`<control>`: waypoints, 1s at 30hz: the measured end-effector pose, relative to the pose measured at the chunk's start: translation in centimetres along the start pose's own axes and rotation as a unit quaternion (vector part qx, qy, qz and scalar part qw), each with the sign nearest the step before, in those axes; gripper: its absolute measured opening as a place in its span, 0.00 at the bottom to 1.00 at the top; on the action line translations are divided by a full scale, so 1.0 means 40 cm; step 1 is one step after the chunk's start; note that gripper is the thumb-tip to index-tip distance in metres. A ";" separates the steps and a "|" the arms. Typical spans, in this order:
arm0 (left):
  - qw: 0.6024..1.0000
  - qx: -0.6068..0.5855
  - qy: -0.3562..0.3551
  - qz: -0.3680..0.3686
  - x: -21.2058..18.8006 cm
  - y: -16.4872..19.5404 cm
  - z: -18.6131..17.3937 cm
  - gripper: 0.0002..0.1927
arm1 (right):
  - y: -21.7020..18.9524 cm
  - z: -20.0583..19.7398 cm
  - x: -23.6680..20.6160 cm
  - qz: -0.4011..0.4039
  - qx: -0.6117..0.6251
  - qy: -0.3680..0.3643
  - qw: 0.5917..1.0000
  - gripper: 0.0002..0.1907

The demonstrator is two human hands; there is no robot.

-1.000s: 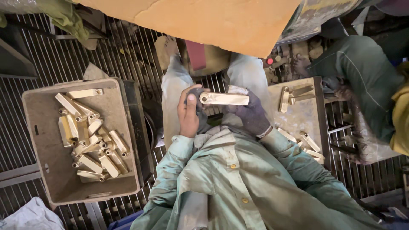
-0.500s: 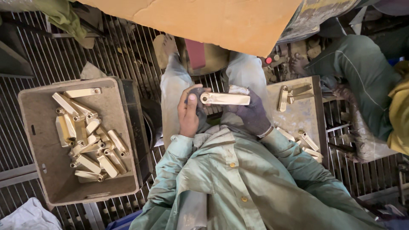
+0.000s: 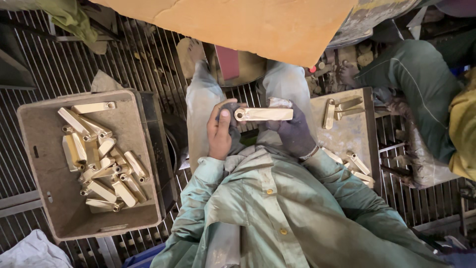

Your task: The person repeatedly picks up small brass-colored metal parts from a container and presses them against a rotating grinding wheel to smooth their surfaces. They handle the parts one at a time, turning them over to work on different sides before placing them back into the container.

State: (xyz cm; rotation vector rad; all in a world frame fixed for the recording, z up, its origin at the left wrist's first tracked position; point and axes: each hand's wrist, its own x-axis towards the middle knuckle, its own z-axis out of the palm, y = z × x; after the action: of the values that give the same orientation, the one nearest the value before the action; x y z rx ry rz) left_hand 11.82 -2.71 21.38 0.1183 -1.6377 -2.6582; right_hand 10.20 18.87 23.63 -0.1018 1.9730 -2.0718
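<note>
- The left hand (image 3: 219, 133) is bare and curled around a dark rag (image 3: 232, 130), thumb laid up against the eyelet end of a flat pale metal bar (image 3: 264, 114); its fingers are closed on rag and bar together
- The right hand (image 3: 293, 134) wears a dark glove and grips the other end of the metal bar from below, fingers wrapped shut on it
- The metal bar lies level between both hands, above the lap, with its round hole toward the left hand
- On the person's left stands a grey plastic crate (image 3: 44, 168) on the metal floor grating (image 3: 144, 59); it holds a loose heap of similar bars (image 3: 101, 159), lying crosswise over one another
- On the person's right sits a flat metal plate (image 3: 349, 131); a few more bars (image 3: 339, 108) rest at its far edge and others (image 3: 357, 166) at its near edge
- A sheet of brown cardboard (image 3: 258, 25) hangs over the knees; a second person in a dark green sleeve (image 3: 421, 84) is at the far right, well apart from the hands
- A white cloth (image 3: 29, 253) lies at the lower left corner
</note>
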 end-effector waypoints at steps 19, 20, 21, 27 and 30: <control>0.997 -0.006 0.021 -0.076 0.003 -0.094 -0.046 0.19 | -0.012 0.005 -0.009 0.092 0.307 -0.005 0.947 0.23; 0.997 -0.005 0.023 -0.078 0.004 -0.098 -0.046 0.19 | -0.010 0.003 -0.008 0.097 0.318 -0.001 0.943 0.23; 0.997 0.000 0.019 -0.081 0.003 -0.100 -0.048 0.19 | -0.008 0.002 -0.007 0.101 0.319 -0.005 0.942 0.23; 0.996 0.006 0.002 -0.089 0.015 -0.124 -0.059 0.18 | 0.012 -0.007 -0.004 0.118 0.326 0.014 0.938 0.21; 0.996 0.037 0.006 -0.081 0.023 -0.137 -0.071 0.18 | 0.026 -0.012 -0.002 0.113 0.341 0.015 0.933 0.20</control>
State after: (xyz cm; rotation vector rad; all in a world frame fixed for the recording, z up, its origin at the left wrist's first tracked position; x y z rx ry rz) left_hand 11.26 -2.82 15.15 0.2786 -1.7970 -2.7040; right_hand 10.33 19.31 22.57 0.2851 1.1065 -2.4623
